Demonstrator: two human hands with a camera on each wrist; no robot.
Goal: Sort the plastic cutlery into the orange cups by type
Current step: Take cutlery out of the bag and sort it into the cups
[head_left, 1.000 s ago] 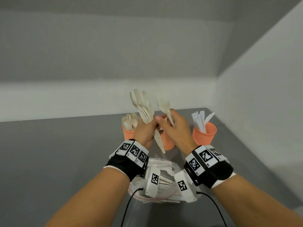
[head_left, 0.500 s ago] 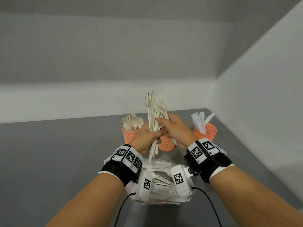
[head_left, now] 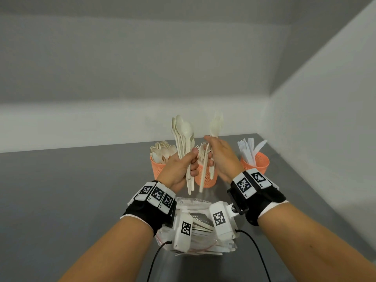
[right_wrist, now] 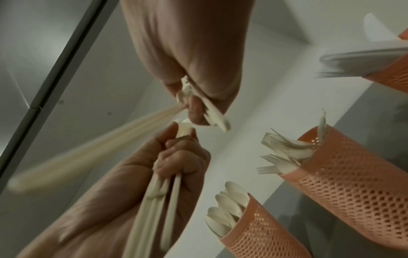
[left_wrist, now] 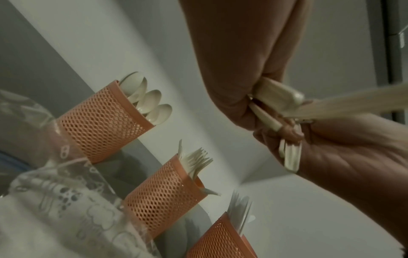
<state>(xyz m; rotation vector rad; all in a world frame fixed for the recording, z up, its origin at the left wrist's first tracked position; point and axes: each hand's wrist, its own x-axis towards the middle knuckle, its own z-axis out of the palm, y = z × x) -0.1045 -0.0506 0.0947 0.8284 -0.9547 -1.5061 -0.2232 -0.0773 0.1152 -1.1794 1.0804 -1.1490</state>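
My left hand (head_left: pixel 191 159) grips a bunch of cream plastic spoons (head_left: pixel 184 135) by their handles, bowls pointing up. Just to its right, my right hand (head_left: pixel 208 144) pinches a few forks (head_left: pixel 216 124), tines up and blurred. Both hands are raised in front of three orange mesh cups. The left cup (head_left: pixel 157 169) holds spoons, the middle cup (head_left: pixel 207 179) holds forks, and the right cup (head_left: pixel 257 162) holds white knives. From the right wrist, the spoon handles (right_wrist: pixel 159 200) run through the left hand's curled fingers (right_wrist: pixel 178 157).
A clear plastic bag (head_left: pixel 195 226) with several more pieces of cutlery lies on the grey table (head_left: pixel 81 190) under my wrists. Grey walls close off the back and the right side. The bag (left_wrist: pixel 55 209) sits close to the cups.
Half a second ago both hands held one tight bundle together. The right hand has since pulled the forks off to the right, leaving the spoons in the left hand.
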